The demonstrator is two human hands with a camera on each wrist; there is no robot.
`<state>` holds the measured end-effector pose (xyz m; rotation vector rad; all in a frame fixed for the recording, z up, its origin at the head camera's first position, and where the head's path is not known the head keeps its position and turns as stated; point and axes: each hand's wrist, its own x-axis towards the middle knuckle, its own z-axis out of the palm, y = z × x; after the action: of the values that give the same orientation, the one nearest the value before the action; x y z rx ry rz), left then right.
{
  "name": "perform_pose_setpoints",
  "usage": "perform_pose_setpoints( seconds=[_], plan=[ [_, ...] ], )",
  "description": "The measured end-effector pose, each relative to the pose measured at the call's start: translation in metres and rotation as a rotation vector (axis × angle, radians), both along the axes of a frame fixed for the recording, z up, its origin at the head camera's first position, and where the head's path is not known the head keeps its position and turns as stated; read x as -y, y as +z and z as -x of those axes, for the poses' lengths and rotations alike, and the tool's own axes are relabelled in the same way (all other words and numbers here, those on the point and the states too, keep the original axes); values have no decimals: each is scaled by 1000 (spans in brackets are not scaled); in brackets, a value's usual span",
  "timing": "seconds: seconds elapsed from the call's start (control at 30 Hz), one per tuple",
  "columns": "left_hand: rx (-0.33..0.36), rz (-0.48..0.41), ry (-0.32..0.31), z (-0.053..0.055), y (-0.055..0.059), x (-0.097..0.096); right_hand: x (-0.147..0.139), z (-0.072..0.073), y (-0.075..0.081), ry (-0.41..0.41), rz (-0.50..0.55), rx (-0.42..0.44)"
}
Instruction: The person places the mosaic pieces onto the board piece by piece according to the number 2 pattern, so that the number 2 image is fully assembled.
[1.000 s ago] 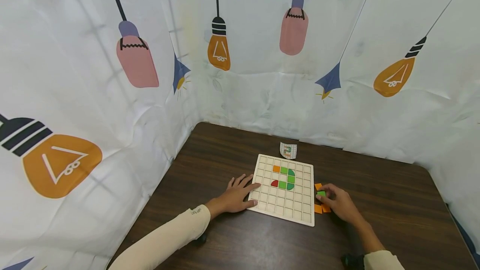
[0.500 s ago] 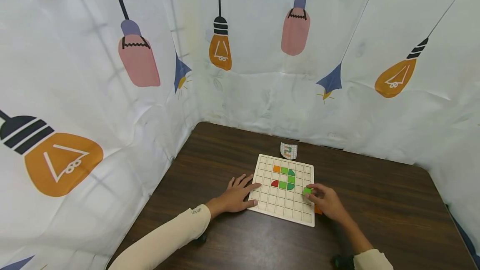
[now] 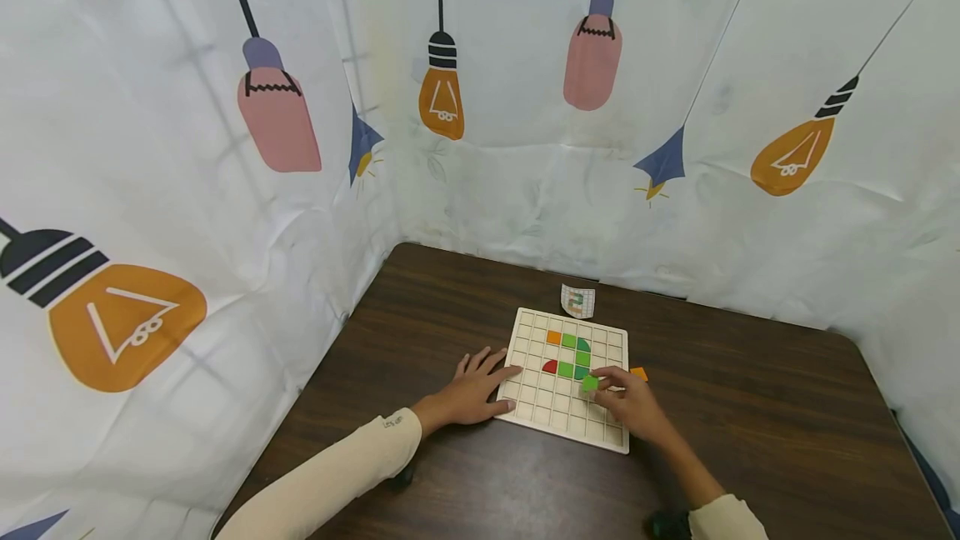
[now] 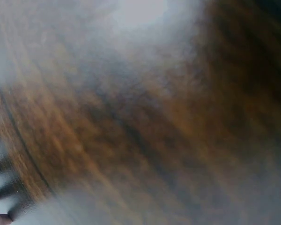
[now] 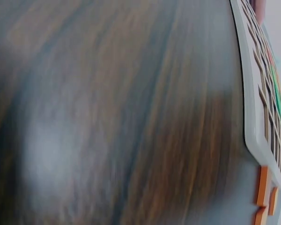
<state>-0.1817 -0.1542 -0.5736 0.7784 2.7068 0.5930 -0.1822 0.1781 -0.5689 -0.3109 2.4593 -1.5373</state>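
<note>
A pale square grid board (image 3: 540, 407) lies on the table. My left hand (image 3: 472, 394) rests on its left edge with fingers spread. Between thumb and fingers, my right hand (image 3: 633, 402) pinches a green square tile (image 3: 590, 384) over the board's right part, just below a dark green quarter-round tile (image 3: 581, 372). In the grid sit a red quarter-round tile (image 3: 551, 367), an orange square tile (image 3: 553, 337), several green squares and another dark green quarter-round (image 3: 582, 345). The left wrist view is mostly blurred tabletop.
Behind the board lies a small paper card (image 3: 577, 302) with a printed coloured grid. Beside the board's right edge is an orange tile (image 3: 639, 373); the right wrist view shows several orange tiles (image 5: 263, 186) by the board's corner. Patterned white cloth (image 3: 510, 190) surrounds the dark wooden table (image 3: 750, 407).
My right hand has carried the green square tile leftward from the loose tiles at the board's right edge to over the grid. My left hand has stayed in place.
</note>
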Motion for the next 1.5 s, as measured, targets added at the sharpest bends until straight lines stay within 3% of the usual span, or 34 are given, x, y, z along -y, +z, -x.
perform_pose_setpoints(
  seconds=[0.3, 0.53, 0.8, 1.17, 1.5],
  plan=[
    [-4, 2, 3, 0, 0, 0, 23, 1, -1, 6, 6, -102],
    [-4, 4, 3, 1, 1, -2, 39, 1, -3, 0, 15, -97],
    [-13, 9, -5, 1, 0, -1, 51, 0, -2, 5, 62, -15],
    [-12, 11, -6, 1, -1, 0, 62, 4, -9, -11, 7, -52],
    [-6, 5, -4, 1, -1, 0, 71, 5, -11, -73, -59, -75]
  ],
)
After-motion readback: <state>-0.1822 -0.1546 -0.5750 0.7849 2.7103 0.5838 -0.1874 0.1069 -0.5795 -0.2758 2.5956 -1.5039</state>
